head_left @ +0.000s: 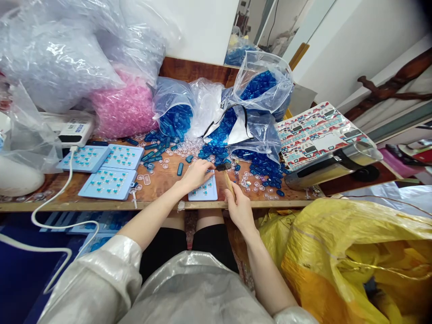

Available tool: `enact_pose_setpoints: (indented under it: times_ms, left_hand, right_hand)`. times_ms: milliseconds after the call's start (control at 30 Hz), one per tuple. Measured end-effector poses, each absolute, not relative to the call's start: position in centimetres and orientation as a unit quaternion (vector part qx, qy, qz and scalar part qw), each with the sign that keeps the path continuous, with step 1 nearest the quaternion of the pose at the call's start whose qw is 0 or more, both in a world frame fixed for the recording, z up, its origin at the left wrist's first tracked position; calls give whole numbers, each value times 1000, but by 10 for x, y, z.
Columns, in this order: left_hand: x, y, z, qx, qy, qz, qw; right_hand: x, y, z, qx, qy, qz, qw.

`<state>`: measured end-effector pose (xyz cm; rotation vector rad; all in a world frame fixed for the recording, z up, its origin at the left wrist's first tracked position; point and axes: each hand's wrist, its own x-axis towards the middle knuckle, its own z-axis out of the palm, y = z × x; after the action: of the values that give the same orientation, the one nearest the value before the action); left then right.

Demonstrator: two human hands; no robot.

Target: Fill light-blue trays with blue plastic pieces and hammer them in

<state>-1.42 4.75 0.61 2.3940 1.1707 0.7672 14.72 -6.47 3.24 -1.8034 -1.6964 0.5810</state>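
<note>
My right hand [240,208] is wrapped round the wooden handle of a small hammer [229,182]. The hammer's dark head is level with the fingertips of my left hand [197,174]. Those left fingers are bent and pressed together over the far part of a light-blue plastic panel [203,195]; whatever they pinch is hidden. Small teal pieces sit in the panel, which lies at the table's front edge. Just beyond my left hand is a dark-blue oblong plastic piece [180,169]. Loose blue pieces [216,150] are heaped behind the hammer.
Several panels with teal pieces [107,183] lie at left, beside a white cable [69,180]. Bags of blue pieces [176,118] and a bag of pink pieces [123,105] line the back. At right are a clear jug [332,164], a patterned box [315,132] and a yellow sack [313,243].
</note>
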Motion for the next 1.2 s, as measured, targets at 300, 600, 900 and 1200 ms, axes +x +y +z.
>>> enact_pose_setpoints:
  times_ms: [300, 600, 900, 1200]
  left_hand:
    - [-20, 51, 3, 843, 410, 286, 200]
    - [-25, 46, 5, 833, 411, 298, 219]
    - [-25, 44, 6, 845, 411, 283, 191]
    - [-23, 47, 4, 850, 402, 287, 182]
  right_hand:
    - [148, -63, 31, -674, -643, 206, 300]
    - [146, -53, 39, -669, -668, 197, 259]
    - [143, -57, 32, -683, -683, 163, 199]
    - [140, -54, 37, -677, -680, 175, 221]
